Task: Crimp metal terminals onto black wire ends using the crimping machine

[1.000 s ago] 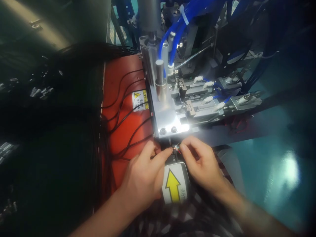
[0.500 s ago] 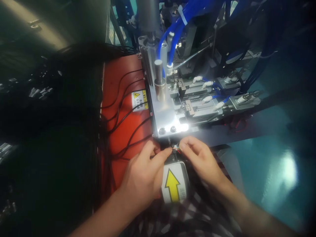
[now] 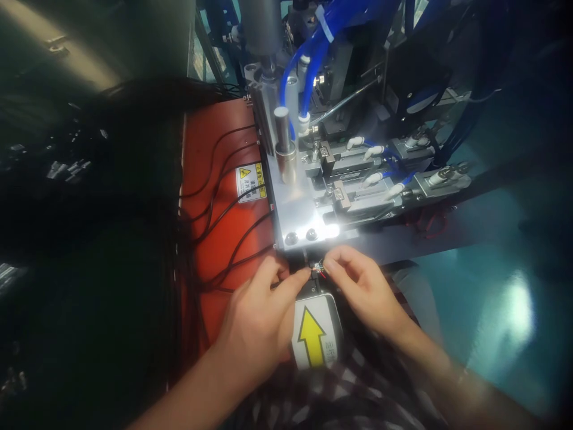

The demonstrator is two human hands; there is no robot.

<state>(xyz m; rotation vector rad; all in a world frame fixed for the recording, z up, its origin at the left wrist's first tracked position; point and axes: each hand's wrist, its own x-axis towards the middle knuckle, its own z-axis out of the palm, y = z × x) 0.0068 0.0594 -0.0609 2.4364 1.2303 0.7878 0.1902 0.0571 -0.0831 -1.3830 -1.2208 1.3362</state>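
Note:
Between my fingertips, at the front edge of the metal machine, is a small bundle of thin coloured wires (image 3: 319, 268); a red strand and some pale ones show. My right hand (image 3: 358, 280) pinches the wires' loose ends between thumb and forefinger. My left hand (image 3: 264, 304) is closed, its thumb tip pressing near the other end of the wires, where a cable or connector is too small and covered to make out. Just below the fingertips sits a white plate with a yellow arrow (image 3: 312, 337).
The machine's metal block (image 3: 295, 209) stands right above my hands. Blue air hoses (image 3: 313, 71) and pneumatic cylinders (image 3: 367, 194) lie beyond. Black cables (image 3: 233, 245) cross the red surface (image 3: 215, 179) on the left, near a warning label (image 3: 250, 183).
The view has shifted slightly, so the machine appears a little further left. Both hands keep nearly the same pose, and the wire strands look a bit more spread.

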